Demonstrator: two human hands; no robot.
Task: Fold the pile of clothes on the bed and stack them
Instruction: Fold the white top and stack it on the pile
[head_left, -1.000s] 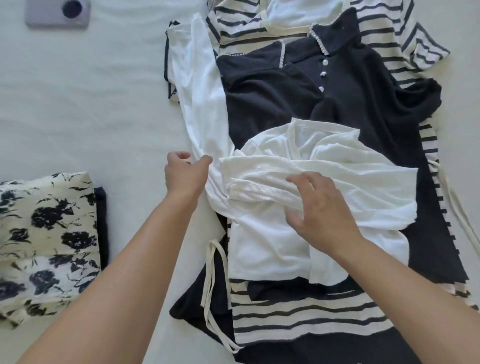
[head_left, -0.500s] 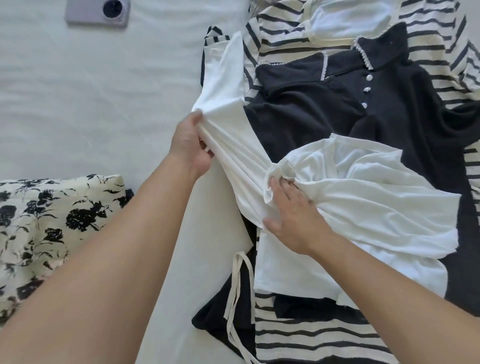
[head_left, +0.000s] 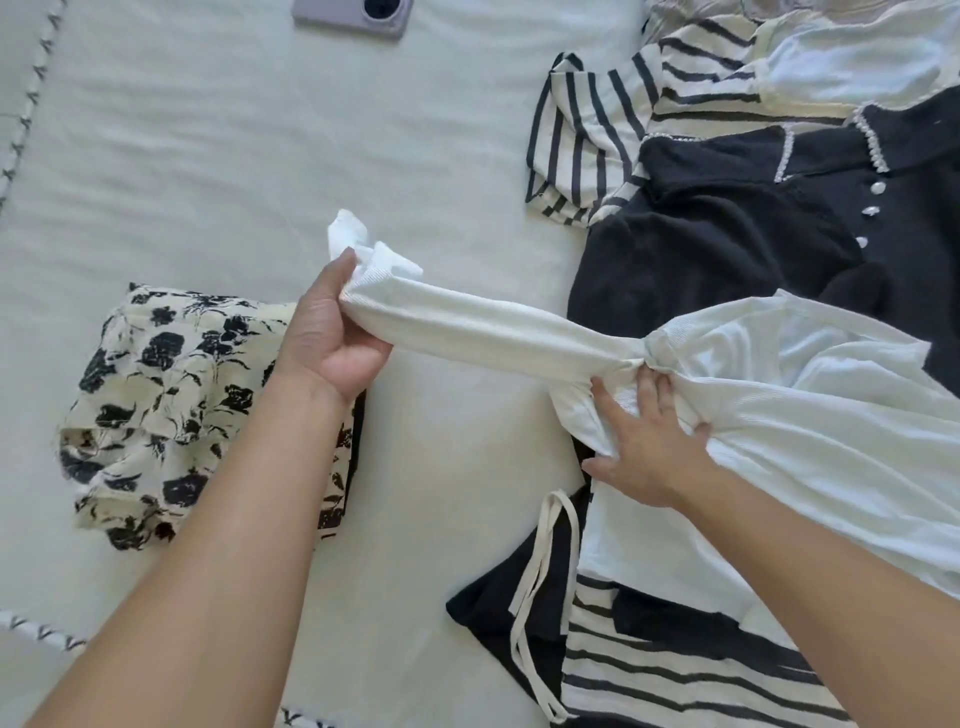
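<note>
A white ribbed top (head_left: 810, 415) lies on the clothes pile at the right. Its long sleeve (head_left: 483, 327) is stretched out to the left above the bed. My left hand (head_left: 332, 332) grips the sleeve near its cuff, which sticks out past my fingers. My right hand (head_left: 644, 436) presses with spread fingers on the top where the sleeve joins the body. Under the top lie a black collared garment with pearl buttons (head_left: 753, 228) and a black-and-cream striped garment (head_left: 613, 130). A folded floral garment (head_left: 156, 395) sits at the left, partly behind my left forearm.
A lilac phone (head_left: 353, 15) lies at the far edge on the pale bed sheet (head_left: 234, 156). A cream drawstring (head_left: 535, 587) trails from the pile at the bottom. The bed's stitched border (head_left: 26, 104) runs along the left.
My left hand has pulled the sleeve out leftward from the pile until it is stretched taut. My right hand has stayed pressing on the shoulder of the top.
</note>
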